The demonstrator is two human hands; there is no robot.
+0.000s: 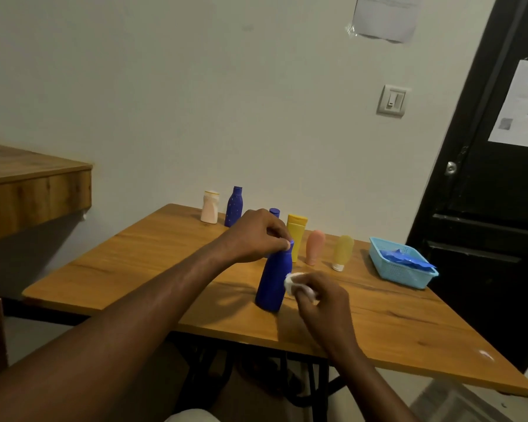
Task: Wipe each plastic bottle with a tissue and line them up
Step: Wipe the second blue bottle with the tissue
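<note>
A tall blue bottle [272, 280] stands upright on the wooden table [153, 260] near its middle. My left hand [256, 234] pinches the bottle's cap from above. My right hand [322, 295] holds a crumpled white tissue [293, 283] against the bottle's right side. Behind, a row stands along the far edge: a white bottle [210, 207], a dotted blue bottle [234, 206], a small blue bottle [274, 212] partly hidden by my left hand, a yellow bottle [296, 236], a pink tube [314, 247] and a pale yellow tube [342, 252].
A light blue plastic basket [403, 271] with a blue packet inside sits at the table's right rear. A second wooden tabletop [34, 184] juts in at the left. A black door [494, 178] stands to the right, and a white wall runs behind the table.
</note>
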